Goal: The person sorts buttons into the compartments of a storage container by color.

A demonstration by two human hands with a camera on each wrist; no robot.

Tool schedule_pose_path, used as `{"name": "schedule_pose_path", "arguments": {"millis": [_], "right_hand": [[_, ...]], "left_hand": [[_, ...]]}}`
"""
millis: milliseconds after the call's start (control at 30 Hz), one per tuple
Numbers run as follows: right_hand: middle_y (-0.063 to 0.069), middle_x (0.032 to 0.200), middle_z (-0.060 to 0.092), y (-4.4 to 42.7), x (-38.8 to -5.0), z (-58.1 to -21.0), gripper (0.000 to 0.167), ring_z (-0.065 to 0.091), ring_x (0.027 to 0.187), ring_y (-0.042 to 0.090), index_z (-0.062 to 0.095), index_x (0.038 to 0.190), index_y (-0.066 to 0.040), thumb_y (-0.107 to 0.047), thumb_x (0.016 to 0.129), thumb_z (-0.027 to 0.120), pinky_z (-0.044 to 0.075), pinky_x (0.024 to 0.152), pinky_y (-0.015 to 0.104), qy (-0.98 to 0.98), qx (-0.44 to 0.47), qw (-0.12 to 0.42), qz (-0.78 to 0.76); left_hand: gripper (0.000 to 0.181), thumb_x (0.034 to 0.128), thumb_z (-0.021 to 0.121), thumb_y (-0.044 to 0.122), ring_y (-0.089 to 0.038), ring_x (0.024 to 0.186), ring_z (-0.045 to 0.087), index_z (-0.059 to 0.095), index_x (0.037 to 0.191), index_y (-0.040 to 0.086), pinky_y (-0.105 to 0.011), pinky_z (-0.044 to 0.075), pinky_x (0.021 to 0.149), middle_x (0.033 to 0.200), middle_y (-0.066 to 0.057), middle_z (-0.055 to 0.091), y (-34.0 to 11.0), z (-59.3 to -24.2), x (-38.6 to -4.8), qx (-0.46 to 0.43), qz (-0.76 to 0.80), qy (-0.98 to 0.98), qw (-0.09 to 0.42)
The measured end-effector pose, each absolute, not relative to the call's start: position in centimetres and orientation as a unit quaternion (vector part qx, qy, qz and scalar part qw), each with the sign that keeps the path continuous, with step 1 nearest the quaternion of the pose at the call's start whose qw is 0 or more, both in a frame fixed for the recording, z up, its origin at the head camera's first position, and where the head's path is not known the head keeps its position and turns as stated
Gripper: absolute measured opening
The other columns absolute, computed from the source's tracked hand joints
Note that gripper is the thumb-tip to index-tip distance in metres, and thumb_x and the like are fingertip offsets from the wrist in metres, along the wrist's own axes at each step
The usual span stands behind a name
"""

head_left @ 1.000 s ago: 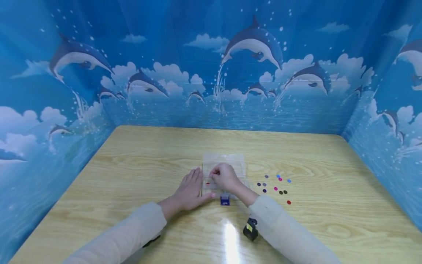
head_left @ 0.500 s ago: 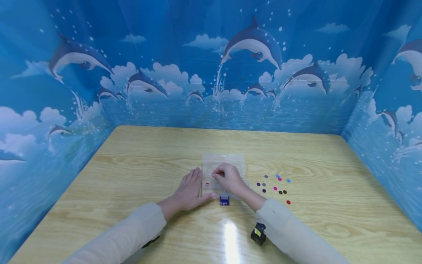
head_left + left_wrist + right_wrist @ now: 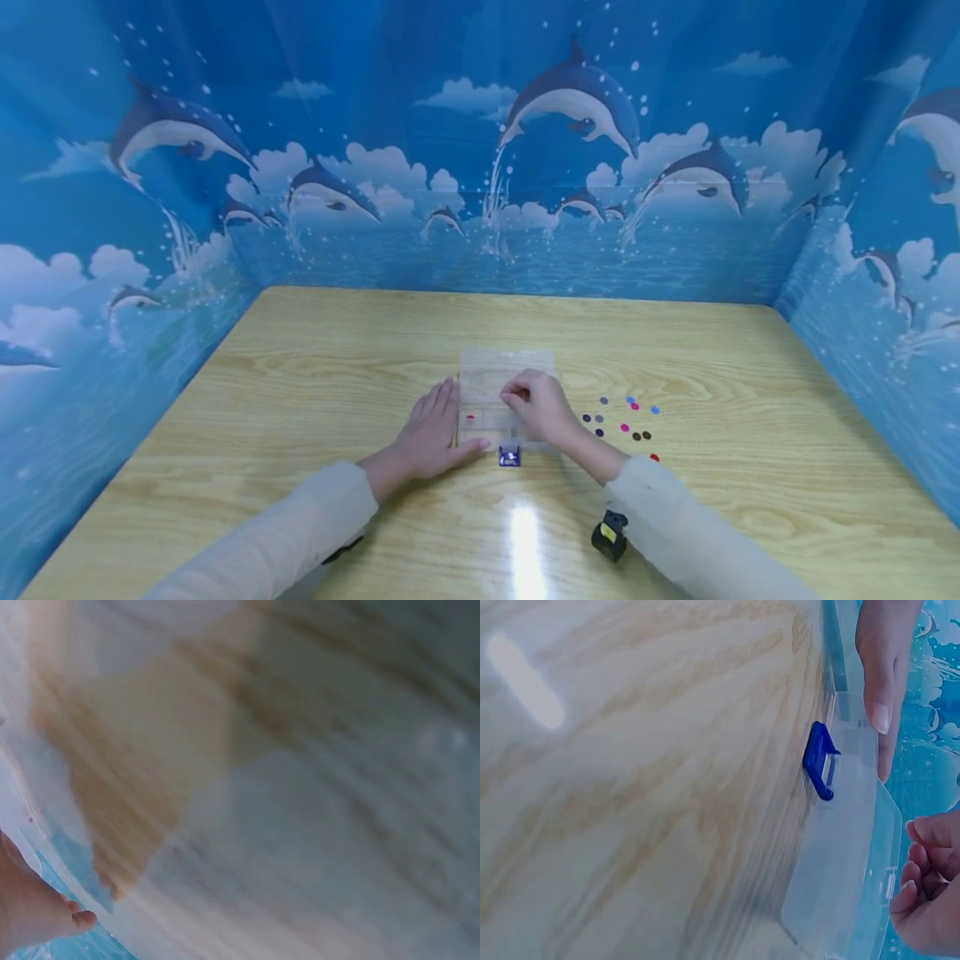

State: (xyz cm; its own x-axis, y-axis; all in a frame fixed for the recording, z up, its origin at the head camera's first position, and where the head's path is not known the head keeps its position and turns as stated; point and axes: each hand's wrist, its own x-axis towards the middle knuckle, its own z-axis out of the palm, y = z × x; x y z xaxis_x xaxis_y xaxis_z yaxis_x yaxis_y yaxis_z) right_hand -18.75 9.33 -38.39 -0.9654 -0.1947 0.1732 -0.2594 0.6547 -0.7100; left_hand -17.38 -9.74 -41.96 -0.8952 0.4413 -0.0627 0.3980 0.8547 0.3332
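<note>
A clear plastic box (image 3: 474, 435) with compartments lies on the table, its see-through lid (image 3: 495, 360) turned back. At its front is a blue latch (image 3: 510, 457), also in the right wrist view (image 3: 817, 756). One small red disc (image 3: 471, 417) sits in a left compartment. My left hand (image 3: 431, 429) lies flat along the box's left side, fingers straight, thumb at the front left corner. Over the box's right half, my right hand (image 3: 540, 407) has its fingers curled with thumb and index tips together. A dark spot shows among those fingers; I cannot tell if they hold a disc.
Several small coloured discs, such as a pink disc (image 3: 625, 427) and a light blue disc (image 3: 655, 410), lie loose on the wooden table (image 3: 337, 342) to the box's right. A black device (image 3: 609, 536) is at the right wrist. A dolphin-print curtain (image 3: 450, 167) surrounds the table.
My right hand has moved to the right over the box, from the left compartments toward the right half. The left hand stays at the box's side. The loose discs keep their places.
</note>
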Motion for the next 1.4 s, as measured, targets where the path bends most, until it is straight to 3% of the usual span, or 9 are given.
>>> {"name": "schedule_pose_path", "arguments": {"millis": [633,1400], "right_hand": [[0.01,0.082,0.064,14.5,-18.0,-38.2,0.008,0.055,0.073,0.015,0.069,0.086,0.002,-0.001,0.084,0.062,0.046,0.063,0.018,-0.913,0.104,0.041,0.393],[0.006,0.08,0.063,20.0,-16.5,-37.9,0.01,0.049,0.07,0.01,0.069,0.09,-0.001,-0.006,0.087,0.061,0.042,0.055,0.018,-0.923,0.086,0.056,0.371]], "left_hand": [[0.095,0.0895,0.038,0.063,-0.036,0.144,0.006,0.003,0.147,-0.005,-0.048,0.012,0.117,0.155,-0.022,0.003,-9.8,-42.1,-17.5,0.226,0.154,0.96,0.066],[0.094,0.0897,0.038,0.062,-0.036,0.144,0.005,0.004,0.147,-0.004,-0.048,0.011,0.117,0.155,-0.021,0.002,-9.7,-42.1,-17.4,0.228,0.16,0.958,0.066]]}}
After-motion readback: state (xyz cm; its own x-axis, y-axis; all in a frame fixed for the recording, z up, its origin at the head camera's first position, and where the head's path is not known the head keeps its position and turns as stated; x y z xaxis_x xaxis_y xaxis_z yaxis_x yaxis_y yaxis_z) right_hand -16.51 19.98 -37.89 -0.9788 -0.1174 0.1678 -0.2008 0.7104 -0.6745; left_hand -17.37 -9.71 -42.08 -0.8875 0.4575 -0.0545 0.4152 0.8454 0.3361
